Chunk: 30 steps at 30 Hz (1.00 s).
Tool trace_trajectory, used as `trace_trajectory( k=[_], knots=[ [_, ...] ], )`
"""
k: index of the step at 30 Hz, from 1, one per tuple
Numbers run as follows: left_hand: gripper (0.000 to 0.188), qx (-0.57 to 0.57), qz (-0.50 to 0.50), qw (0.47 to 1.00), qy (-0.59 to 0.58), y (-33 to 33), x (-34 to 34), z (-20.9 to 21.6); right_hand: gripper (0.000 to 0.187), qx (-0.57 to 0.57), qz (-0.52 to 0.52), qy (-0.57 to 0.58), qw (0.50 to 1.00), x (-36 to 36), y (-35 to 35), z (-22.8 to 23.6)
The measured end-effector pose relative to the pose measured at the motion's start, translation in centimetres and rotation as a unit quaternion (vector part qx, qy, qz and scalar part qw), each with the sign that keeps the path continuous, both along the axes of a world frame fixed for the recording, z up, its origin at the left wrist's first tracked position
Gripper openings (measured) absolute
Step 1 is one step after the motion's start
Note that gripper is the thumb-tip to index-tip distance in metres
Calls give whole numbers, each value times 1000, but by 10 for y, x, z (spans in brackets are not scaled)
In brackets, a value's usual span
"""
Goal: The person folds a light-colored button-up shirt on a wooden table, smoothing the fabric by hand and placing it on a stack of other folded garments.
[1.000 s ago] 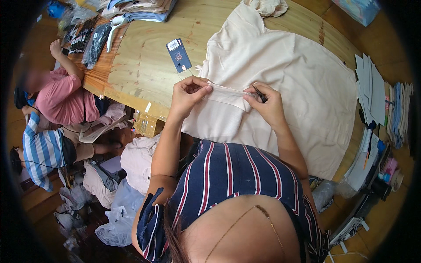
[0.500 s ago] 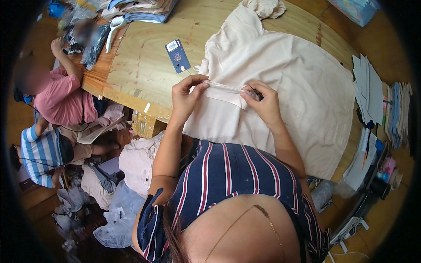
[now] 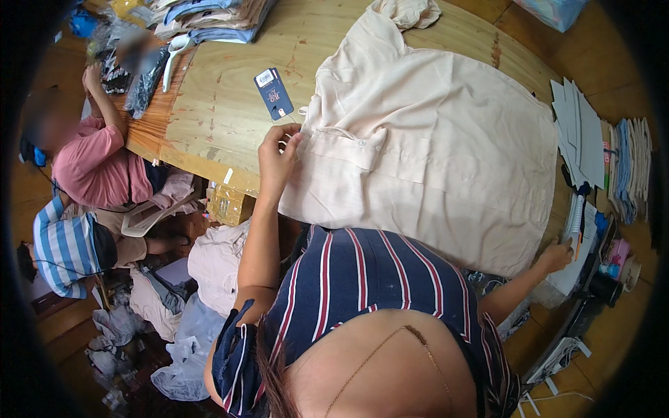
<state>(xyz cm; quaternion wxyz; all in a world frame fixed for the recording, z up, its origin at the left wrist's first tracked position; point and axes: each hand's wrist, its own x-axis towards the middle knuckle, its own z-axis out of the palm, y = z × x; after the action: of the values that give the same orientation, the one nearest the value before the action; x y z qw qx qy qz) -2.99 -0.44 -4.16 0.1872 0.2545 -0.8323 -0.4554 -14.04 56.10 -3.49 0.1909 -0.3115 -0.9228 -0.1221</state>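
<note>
A cream shirt (image 3: 432, 160) is spread over the wooden table in front of me, with a buttoned strip (image 3: 348, 145) lying across its left part. At the shirt's left edge is my left hand (image 3: 277, 157), its fingers curled and thumb drawn close to them. What they pinch, if anything, is too small to make out. Just beyond those fingers lies a dark blue hang tag (image 3: 272, 93) on a thin string. Far to the right, my right hand (image 3: 555, 257) is closed beside a notebook (image 3: 574, 221) at the table's edge; its fingertips are hard to see.
Folded shirts (image 3: 216, 17) are stacked at the far left, near a white-handled tool (image 3: 175, 61). White card sheets (image 3: 577, 132) and more folded garments (image 3: 631, 167) stand at the right. A person in pink (image 3: 104, 160) works at the left, another in stripes (image 3: 66, 237) nearby. Clear plastic bags (image 3: 185, 355) lie below.
My right hand has left the shirt and reached right to the notebook, taking the small dark thing it held out of sight. My left hand has let go of the strip and shifted slightly left.
</note>
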Motion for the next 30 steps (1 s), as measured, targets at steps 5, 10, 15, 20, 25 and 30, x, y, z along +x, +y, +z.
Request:
trace_trajectory(
  k=[5, 10, 15, 20, 25, 30],
  knots=[
    [29, -20, -13, 1000, -21, 15, -5, -6, 35, -133, 133, 42, 981, -17, 12, -21],
    [24, -21, -43, 999, -2, 11, -8, -1, 60, -103, 38, -76, 991, -52, 1, -65],
    [18, -87, -53, 994, 28, 1, 10, 31, 44, -253, 169, 22, 952, -63, 15, -78],
    [18, -88, -105, 987, 80, -6, -10, 30, 42, -205, 188, 32, 960, -88, 104, -135],
    [22, -22, -29, 999, -32, -21, 12, 1, 33, -218, 132, 15, 967, -55, 36, -102],
    [16, 14, -83, 996, 16, -14, -5, -14, 28, -315, 141, 58, 937, -54, 19, -72]
  ],
)
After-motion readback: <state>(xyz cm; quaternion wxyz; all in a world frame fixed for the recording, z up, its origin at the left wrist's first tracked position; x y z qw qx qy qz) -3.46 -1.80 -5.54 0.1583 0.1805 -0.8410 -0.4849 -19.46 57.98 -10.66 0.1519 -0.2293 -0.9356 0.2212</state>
